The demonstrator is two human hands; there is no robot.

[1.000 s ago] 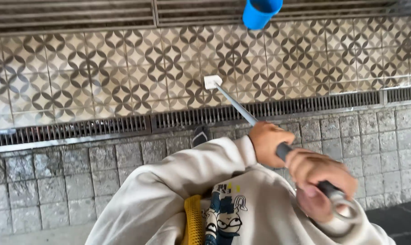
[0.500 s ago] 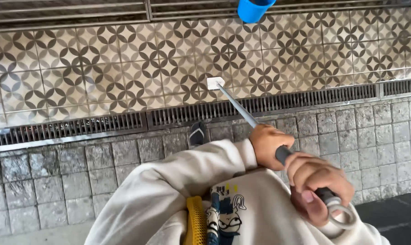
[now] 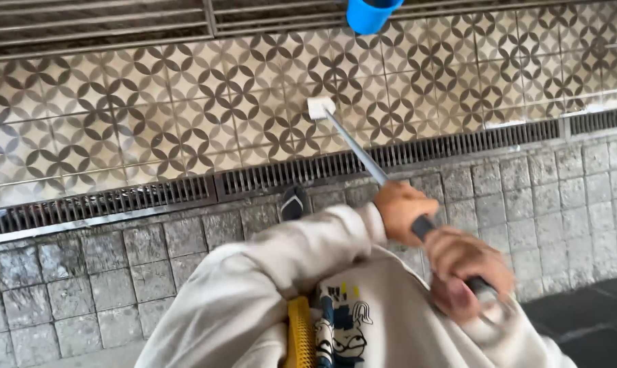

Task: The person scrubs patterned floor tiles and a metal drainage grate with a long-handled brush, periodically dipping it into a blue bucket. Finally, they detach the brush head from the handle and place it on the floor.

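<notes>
Grey-handled mop [image 3: 363,153] is being gripped firmly by both hands: left hand [image 3: 400,211] nearer its white head [image 3: 320,107] (on patterned tiles [image 3: 152,116]), right hand [image 3: 469,269] wrapping the handle's end.

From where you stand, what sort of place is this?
Likely a tiled outdoor walkway or wash area: patterned floor tiles, a long metal drain grate and grey stone pavers. Both hands grip a long-handled brush.

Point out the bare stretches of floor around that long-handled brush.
Open patterned tile lies left of the brush head, between the upper grate and the drain grate. More lies to its right, below the blue bucket. Grey pavers at lower left are bare. It is crowded near the left hand, right hand, handle and sandal.
</notes>
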